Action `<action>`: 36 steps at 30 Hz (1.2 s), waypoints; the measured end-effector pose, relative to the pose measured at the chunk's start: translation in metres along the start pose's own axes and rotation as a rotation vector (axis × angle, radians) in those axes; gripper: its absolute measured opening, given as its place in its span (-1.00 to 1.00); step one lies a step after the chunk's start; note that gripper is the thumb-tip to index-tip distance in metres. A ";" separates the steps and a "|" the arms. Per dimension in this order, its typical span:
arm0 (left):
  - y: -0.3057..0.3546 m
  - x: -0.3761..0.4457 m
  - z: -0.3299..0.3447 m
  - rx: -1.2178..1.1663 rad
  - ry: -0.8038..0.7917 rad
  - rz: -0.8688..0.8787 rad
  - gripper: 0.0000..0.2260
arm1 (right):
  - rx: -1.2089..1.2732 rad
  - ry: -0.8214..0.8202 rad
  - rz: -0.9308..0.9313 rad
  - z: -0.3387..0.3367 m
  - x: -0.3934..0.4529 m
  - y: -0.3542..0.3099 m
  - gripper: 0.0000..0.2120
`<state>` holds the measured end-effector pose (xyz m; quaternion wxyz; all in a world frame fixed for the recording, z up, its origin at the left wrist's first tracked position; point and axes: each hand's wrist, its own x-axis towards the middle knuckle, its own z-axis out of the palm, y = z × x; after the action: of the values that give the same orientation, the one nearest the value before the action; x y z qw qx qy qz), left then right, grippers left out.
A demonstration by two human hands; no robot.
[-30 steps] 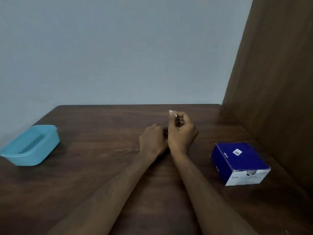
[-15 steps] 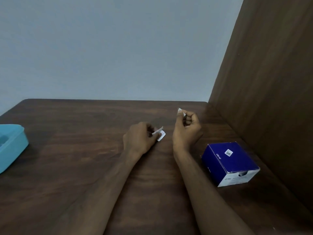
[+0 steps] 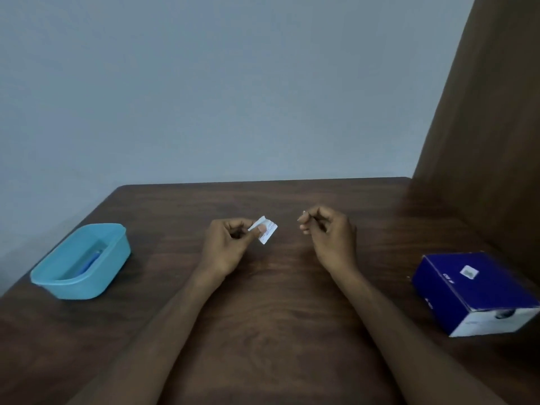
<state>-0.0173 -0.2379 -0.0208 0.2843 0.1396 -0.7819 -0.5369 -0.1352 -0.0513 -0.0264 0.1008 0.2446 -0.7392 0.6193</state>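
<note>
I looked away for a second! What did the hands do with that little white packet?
The hands, pressed together before, pulled apart. The left hand now pinches the small white paper packet; the right hand moved off rightward, fingers curled, anything in them too small to tell. The light blue plastic tub and dark blue cardboard box stayed put on the brown wooden table.
</note>
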 end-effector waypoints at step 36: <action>0.006 0.002 0.006 0.013 -0.015 0.069 -0.82 | -0.133 -0.063 -0.351 0.011 -0.011 -0.016 -0.93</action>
<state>-0.0220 -0.2323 -0.0160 0.2958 0.1105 -0.7920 -0.5225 -0.1159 -0.0608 -0.0200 0.2000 0.3820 -0.7272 0.5341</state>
